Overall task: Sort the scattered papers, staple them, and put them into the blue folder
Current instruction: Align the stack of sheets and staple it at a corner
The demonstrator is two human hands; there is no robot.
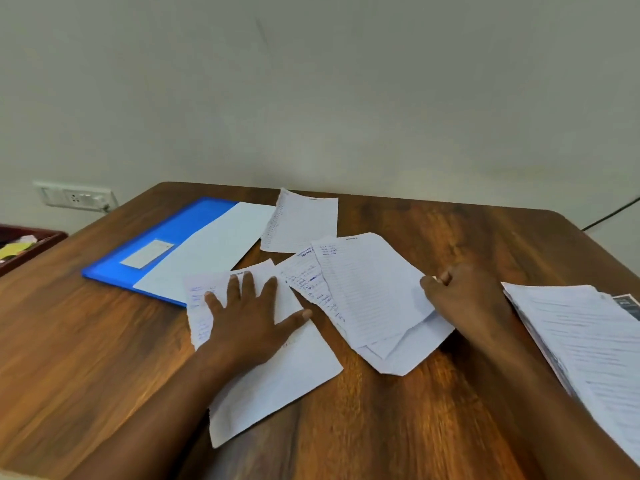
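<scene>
Several lined white papers lie scattered on the wooden table [433, 410]. My left hand [252, 317] rests flat with fingers spread on a handwritten sheet [277, 372] near the middle. My right hand [460, 292] pinches the right edge of a small overlapping pile of lined sheets [367, 289]. Another sheet [301, 221] lies farther back. The blue folder [149, 247] lies closed at the back left, and a plain white sheet [207, 251] covers its right part. No stapler is in view.
A thick stack of printed papers [588, 344] sits at the table's right edge. A dark red tray [31, 247] with yellow bits stands beyond the left edge. A wall socket [74, 197] is at the back left, and a black cable [613, 211] at the back right.
</scene>
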